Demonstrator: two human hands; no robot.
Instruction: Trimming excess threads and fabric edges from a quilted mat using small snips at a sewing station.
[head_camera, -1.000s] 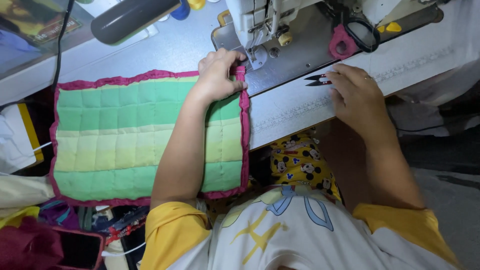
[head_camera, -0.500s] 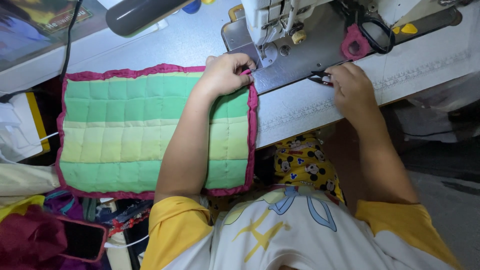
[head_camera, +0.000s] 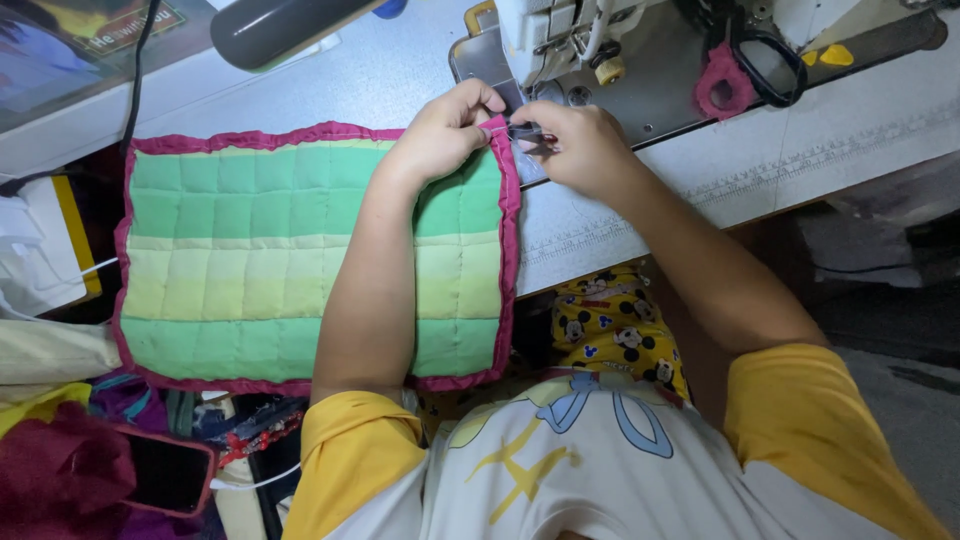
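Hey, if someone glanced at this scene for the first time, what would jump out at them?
The green quilted mat with magenta binding, spread across the table's left half. At its upper right corner, the left hand pinches the binding while the right hand brings small snips against it, just below the sewing machine. Black-handled scissors lie on the machine's bed.

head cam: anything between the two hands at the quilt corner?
Yes. Between the left hand and right hand, the head view shows the quilt's magenta corner and small dark snips, which the right hand holds.

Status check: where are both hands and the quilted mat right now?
Left hand pinching pink corner of quilted mat. Right hand holds small snips at that corner. Sewing machine close behind; nothing blocking.
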